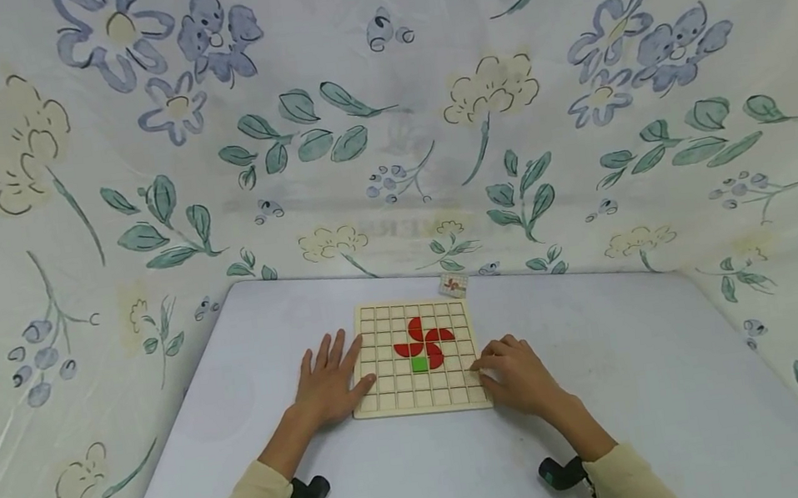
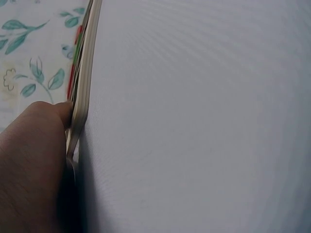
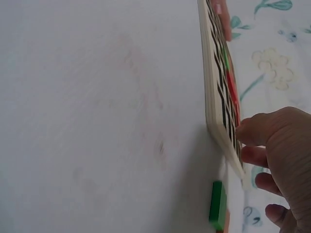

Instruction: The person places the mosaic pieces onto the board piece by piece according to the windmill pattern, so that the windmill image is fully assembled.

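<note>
A pale wooden grid board (image 1: 392, 403) lies flat on the table. Several red rounded pieces (image 1: 439, 335) form a pinwheel in its middle, with a green square piece (image 1: 420, 364) just below. My left hand (image 1: 328, 389) rests at the board's left edge, fingers spread and thumb over the rim. At the right edge, my right hand (image 1: 518, 376) touches the board with loosely bent fingers; I see nothing held in it. Beside the board, under that hand, stands a green block (image 3: 217, 205) with an orange-red piece (image 3: 226, 221) partly showing; the head view hides both.
A small card (image 1: 453, 285) with a red pinwheel picture lies behind the board's top right corner. The white table (image 1: 649, 367) extends on both sides. Behind it hangs a floral cloth (image 1: 385, 141). Black wrist cameras (image 1: 310, 494) sit at both sleeves.
</note>
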The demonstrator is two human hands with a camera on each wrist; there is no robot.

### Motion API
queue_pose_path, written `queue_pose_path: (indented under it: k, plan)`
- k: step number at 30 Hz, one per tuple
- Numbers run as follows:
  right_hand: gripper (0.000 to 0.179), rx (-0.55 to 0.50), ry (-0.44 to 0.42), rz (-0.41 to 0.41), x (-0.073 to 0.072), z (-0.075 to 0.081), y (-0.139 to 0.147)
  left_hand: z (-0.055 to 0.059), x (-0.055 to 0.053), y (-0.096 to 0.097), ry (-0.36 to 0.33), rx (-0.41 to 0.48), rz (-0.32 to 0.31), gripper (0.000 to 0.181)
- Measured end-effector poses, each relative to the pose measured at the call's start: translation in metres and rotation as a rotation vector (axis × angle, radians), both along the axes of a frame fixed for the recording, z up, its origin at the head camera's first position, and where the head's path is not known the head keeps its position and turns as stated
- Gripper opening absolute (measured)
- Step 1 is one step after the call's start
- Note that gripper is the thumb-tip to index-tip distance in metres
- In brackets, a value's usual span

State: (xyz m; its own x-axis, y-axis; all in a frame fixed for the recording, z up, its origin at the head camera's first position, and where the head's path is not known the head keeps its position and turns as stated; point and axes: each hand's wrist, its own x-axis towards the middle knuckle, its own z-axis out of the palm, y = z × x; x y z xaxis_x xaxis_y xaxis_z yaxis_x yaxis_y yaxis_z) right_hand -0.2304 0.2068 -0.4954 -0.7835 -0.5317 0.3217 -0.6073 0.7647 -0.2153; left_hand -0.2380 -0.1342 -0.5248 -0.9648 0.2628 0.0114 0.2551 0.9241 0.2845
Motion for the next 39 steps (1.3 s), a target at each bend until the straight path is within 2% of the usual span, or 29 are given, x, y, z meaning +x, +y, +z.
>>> queue_pose_path:
  k: [6,13,19,23,29,39]
  plan:
    - [0.015,-0.015,0.031,-0.003,0.005,-0.001,0.019,0.001,0.000,0.001,-0.005,-0.004,0.011,0.078]
    - [0.013,-0.015,0.038,-0.063,0.009,0.001,0.041,0.001,0.001,0.001,-0.006,-0.005,0.017,0.078]
    - [0.014,0.004,0.080,-0.086,0.009,-0.005,0.057,0.002,0.001,0.001,-0.007,0.003,0.014,0.079]
    - [0.017,0.017,0.055,-0.099,0.007,-0.007,0.061,0.000,0.001,0.001,-0.008,-0.005,0.016,0.079]
    - [0.017,0.014,0.042,-0.057,0.003,-0.005,0.063,-0.002,-0.001,0.001,-0.008,-0.001,0.012,0.079]
    - [0.014,-0.020,0.103,0.020,-0.001,-0.002,0.059,-0.006,-0.003,-0.001,-0.006,-0.004,0.017,0.079]
